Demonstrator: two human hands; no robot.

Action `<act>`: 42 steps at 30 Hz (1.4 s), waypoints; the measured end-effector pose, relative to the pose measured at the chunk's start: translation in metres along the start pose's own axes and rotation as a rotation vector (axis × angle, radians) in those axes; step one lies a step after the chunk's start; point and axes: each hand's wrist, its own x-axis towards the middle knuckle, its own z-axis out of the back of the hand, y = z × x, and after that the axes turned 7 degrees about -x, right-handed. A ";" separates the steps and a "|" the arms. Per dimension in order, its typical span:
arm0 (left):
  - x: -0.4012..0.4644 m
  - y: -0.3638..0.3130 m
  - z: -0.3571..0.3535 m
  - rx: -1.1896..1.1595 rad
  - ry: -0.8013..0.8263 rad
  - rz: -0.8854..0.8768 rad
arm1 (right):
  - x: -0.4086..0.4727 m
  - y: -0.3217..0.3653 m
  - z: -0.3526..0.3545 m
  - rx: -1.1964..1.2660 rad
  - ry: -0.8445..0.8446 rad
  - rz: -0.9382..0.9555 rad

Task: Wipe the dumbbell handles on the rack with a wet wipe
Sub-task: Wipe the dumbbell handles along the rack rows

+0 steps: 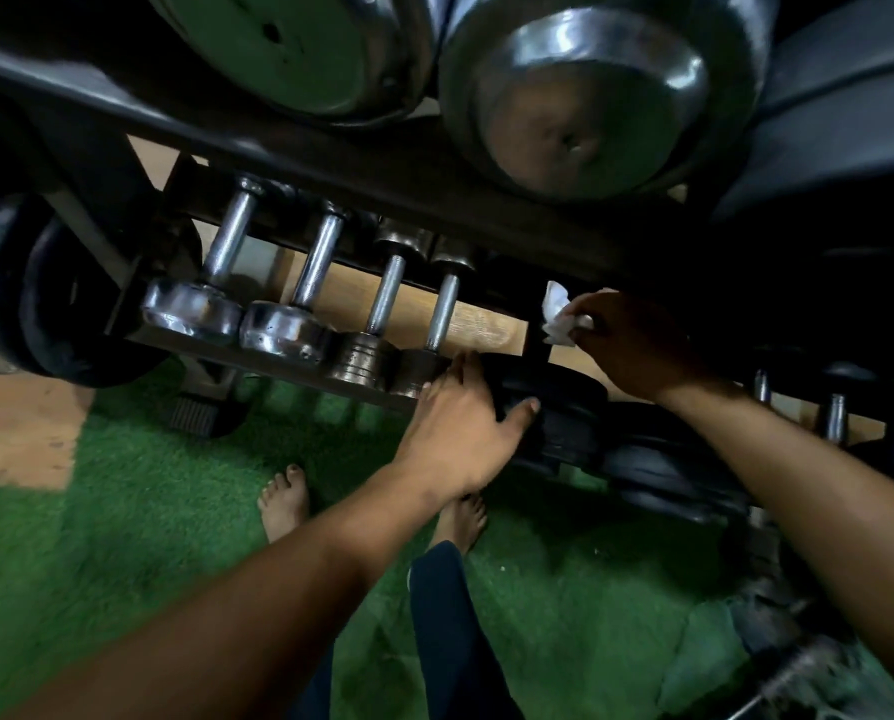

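A dark metal rack (pixel 278 356) carries several small chrome dumbbells on its lower shelf. Their bare steel handles (pixel 385 293) point away from me. To their right lies a black dumbbell (pixel 564 402) with a dark handle. My right hand (pixel 637 345) is closed around a crumpled white wet wipe (pixel 559 314), held against that dark handle just under the upper rail. My left hand (pixel 465 423) rests on the near head of the black dumbbell, thumb spread, fingers over its edge.
Big chrome dumbbell heads (pixel 580 90) fill the upper shelf overhead. More black dumbbells (pixel 658 475) and small handles (pixel 834 418) sit to the right. A large black weight (pixel 29 288) hangs at the left. My bare feet (pixel 284 501) stand on green turf.
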 end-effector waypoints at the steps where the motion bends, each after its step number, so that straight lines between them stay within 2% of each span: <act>1: 0.001 -0.006 -0.004 -0.021 -0.018 0.030 | -0.001 -0.002 0.000 -0.009 0.005 0.019; 6: 0.001 -0.014 -0.030 -0.043 -0.090 0.117 | 0.000 -0.012 0.000 -0.070 0.043 0.121; 10: 0.003 -0.013 -0.035 -0.065 -0.101 0.126 | 0.003 -0.013 -0.004 -0.097 0.007 0.171; 15: 0.004 -0.009 -0.037 -0.063 -0.112 0.115 | 0.013 -0.009 -0.010 -0.053 0.187 0.110; 18: 0.003 -0.008 -0.037 -0.055 -0.108 0.114 | 0.016 -0.006 -0.013 -0.025 0.215 0.096; 21: 0.000 -0.006 -0.035 -0.042 -0.088 0.095 | 0.021 -0.005 -0.014 -0.066 0.171 0.095; 24: -0.001 0.004 -0.031 -0.019 -0.050 0.046 | 0.024 -0.004 -0.016 0.020 0.039 -0.022; 26: -0.001 0.009 -0.028 -0.010 -0.025 0.033 | 0.023 -0.003 -0.018 0.047 0.026 -0.060; 32: -0.005 0.009 -0.025 0.005 -0.005 0.018 | 0.011 0.004 -0.009 -0.163 0.261 0.027; 34: -0.006 0.008 -0.024 0.018 0.005 0.023 | 0.012 0.006 -0.006 -0.182 0.232 0.020; 39: -0.005 0.009 -0.021 0.017 0.016 0.015 | 0.021 0.004 -0.009 -0.109 0.022 -0.078; 42: -0.005 0.011 -0.022 0.016 0.009 0.009 | 0.018 0.001 -0.016 -0.114 -0.037 -0.033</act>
